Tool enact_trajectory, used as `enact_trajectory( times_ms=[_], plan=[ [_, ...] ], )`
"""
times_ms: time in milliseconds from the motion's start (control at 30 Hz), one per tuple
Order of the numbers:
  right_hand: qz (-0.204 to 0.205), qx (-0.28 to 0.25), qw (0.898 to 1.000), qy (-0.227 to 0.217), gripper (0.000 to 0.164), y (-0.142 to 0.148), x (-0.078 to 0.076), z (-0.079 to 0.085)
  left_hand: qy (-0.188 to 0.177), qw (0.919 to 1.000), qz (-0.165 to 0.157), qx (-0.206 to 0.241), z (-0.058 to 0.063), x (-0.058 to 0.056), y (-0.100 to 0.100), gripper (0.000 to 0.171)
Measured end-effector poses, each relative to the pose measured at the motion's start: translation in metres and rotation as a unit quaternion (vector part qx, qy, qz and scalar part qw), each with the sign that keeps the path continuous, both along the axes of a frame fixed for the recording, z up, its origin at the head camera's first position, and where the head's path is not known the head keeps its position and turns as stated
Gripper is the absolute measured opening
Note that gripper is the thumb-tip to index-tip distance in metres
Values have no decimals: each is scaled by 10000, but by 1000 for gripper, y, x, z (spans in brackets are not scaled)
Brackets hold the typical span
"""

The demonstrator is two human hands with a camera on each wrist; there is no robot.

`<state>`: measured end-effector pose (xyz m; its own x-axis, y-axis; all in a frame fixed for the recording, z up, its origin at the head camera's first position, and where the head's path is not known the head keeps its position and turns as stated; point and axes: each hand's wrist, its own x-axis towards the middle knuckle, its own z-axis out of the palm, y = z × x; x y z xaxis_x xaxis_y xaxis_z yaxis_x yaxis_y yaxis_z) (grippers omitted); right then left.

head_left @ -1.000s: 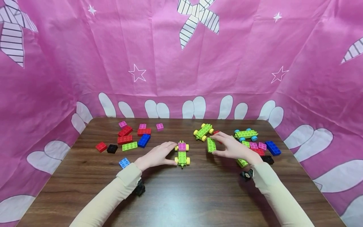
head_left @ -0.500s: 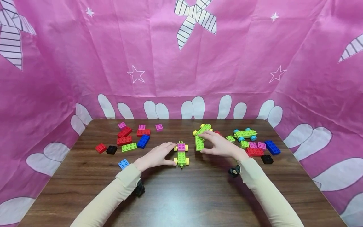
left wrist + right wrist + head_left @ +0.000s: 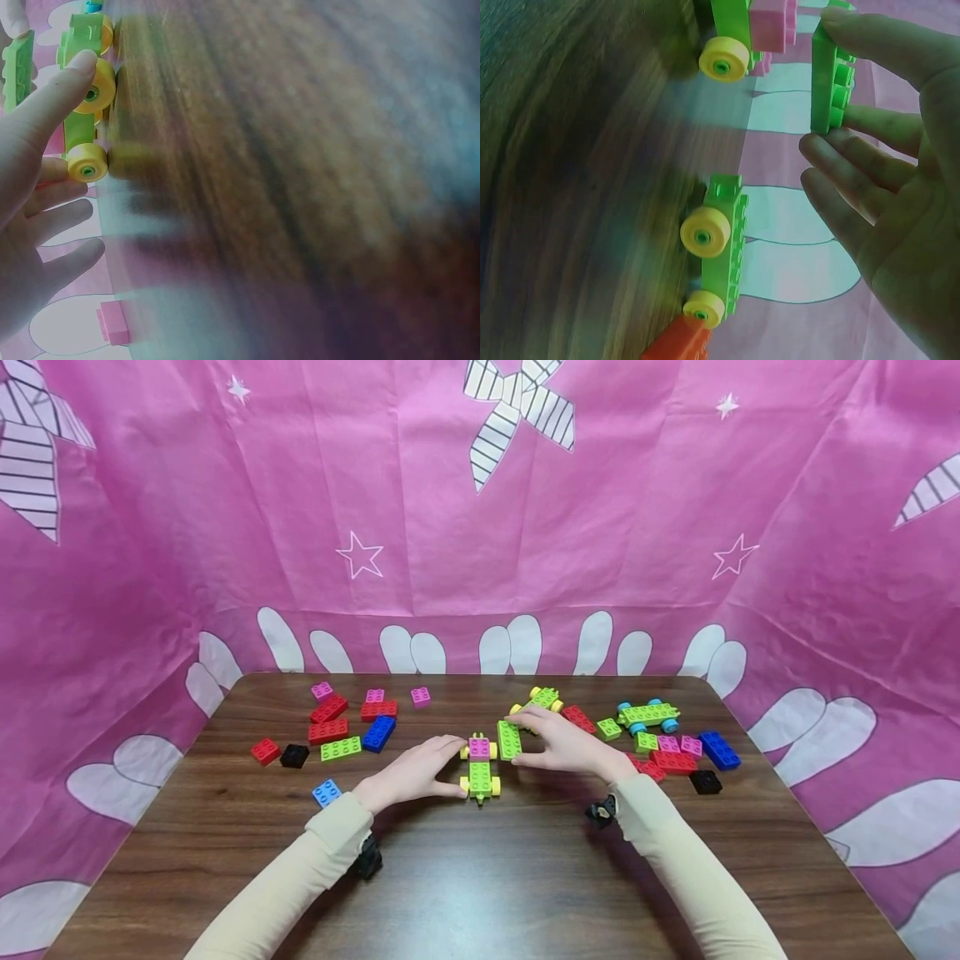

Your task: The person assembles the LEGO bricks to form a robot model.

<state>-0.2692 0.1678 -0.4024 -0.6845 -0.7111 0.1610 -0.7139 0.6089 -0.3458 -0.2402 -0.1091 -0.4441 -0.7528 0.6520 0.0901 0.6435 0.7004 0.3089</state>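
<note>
Near the table's middle stands a lime-green toy car base [image 3: 480,774] with yellow wheels and a pink brick [image 3: 479,747] on its far end. My left hand [image 3: 415,770] holds the base from its left side, thumb at the near wheel, index finger at the far one. In the left wrist view, the other fingers of that hand [image 3: 45,217] are spread. My right hand [image 3: 564,742] pinches a long lime-green brick [image 3: 509,741] by its ends, just right of the car. In the right wrist view, this green brick [image 3: 823,82] is raised above the table, apart from the car.
Behind my right hand is a second yellow-wheeled base [image 3: 545,697]; a blue-wheeled base [image 3: 648,715] stands farther right. Loose bricks lie on both sides, including a red brick [image 3: 328,731], a dark blue brick [image 3: 378,733] and a light blue brick [image 3: 326,792]. Pink cloth [image 3: 420,527] hangs behind the table.
My right hand has carried the long green brick leftward, from the right-hand bricks to beside the car. The left hand and the car have stayed in place.
</note>
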Motion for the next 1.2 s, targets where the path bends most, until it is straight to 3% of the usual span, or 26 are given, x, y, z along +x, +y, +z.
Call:
enact_trajectory(
  times_ms=[333, 1200],
  plan=[
    [246, -53, 9997, -14, 62, -16, -4, -6, -66, 10000, 2, -10, 0, 0, -2, 79],
    [398, 14, 9991, -169, 58, -34, -6, -5, -57, 9999, -83, 131, 0, -2, -3, 79]
  ],
)
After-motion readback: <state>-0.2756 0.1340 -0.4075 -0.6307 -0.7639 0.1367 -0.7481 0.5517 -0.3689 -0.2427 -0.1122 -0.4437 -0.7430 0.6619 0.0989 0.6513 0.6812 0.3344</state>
